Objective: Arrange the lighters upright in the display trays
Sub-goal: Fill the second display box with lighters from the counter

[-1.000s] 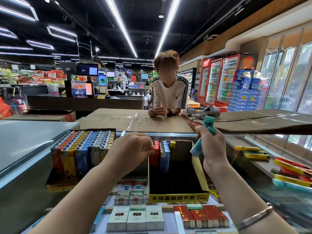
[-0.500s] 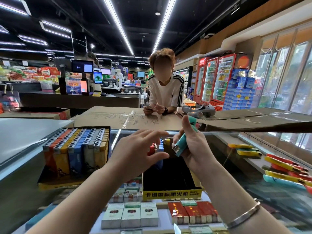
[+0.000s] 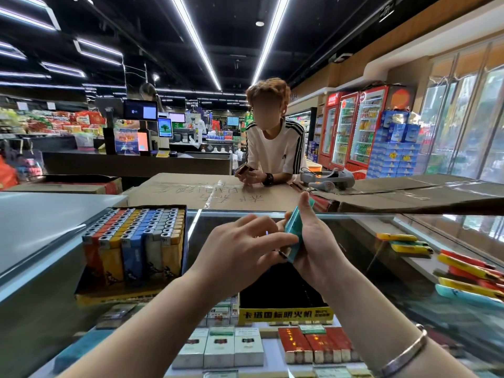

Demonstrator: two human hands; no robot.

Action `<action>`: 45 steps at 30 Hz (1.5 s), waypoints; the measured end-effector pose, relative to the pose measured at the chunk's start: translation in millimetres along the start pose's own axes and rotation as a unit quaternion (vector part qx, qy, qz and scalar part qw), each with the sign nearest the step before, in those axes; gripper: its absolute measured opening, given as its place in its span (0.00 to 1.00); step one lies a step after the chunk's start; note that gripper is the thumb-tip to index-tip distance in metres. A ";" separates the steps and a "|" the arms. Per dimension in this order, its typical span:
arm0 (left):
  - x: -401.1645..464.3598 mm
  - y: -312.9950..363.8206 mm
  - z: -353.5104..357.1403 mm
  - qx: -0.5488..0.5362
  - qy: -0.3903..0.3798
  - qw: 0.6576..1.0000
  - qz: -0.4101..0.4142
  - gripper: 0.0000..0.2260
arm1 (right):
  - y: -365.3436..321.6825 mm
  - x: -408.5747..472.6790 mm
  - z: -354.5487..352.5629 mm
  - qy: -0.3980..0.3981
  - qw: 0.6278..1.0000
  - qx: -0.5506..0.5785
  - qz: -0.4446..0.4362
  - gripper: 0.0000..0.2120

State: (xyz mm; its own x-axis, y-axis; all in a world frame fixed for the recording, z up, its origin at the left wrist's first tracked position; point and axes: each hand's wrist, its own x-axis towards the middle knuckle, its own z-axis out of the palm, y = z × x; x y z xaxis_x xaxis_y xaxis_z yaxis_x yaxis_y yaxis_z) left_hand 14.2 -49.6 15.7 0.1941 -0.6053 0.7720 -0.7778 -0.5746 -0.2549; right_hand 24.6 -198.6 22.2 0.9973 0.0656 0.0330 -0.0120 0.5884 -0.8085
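teal lighter (image 3: pixel 294 232) gripped in right hand (image 3: pixel 317 241) | left hand (image 3: pixel 240 249) fingers spread, touching it

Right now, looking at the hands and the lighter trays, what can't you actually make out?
- Head view: how many lighters stand in the yellow tray; both hands cover its back end.
- How many teal lighters the right hand holds; its palm and the left hand hide most of them.
- The lower part of the full tray; the counter edge blurs it.
- The loose lighters at right run off the frame, smeared by glass glare.
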 end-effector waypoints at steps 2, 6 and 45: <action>0.3 0.9 -0.4 -0.009 0.013 1.000 -0.010 0.11 | -1.1 0.9 0.4 0.016 1.000 -0.009 0.011 0.25; 1.5 2.9 -0.2 -0.062 0.052 0.995 -0.060 0.12 | -0.8 2.9 -1.9 0.015 0.998 -0.063 0.026 0.26; 74.3 -17.9 37.8 -0.044 -0.242 0.944 -0.221 0.08 | -29.7 16.1 -37.7 0.165 0.951 -0.259 -0.036 0.11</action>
State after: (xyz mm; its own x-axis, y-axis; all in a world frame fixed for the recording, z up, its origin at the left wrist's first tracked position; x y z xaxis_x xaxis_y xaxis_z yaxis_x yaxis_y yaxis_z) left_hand 65.1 -105.2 55.6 0.7456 -0.5099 0.4290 -0.5990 -0.7949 0.0962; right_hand 43.7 -245.4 24.6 0.9636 -0.2666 -0.0185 0.0088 0.1009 -0.9949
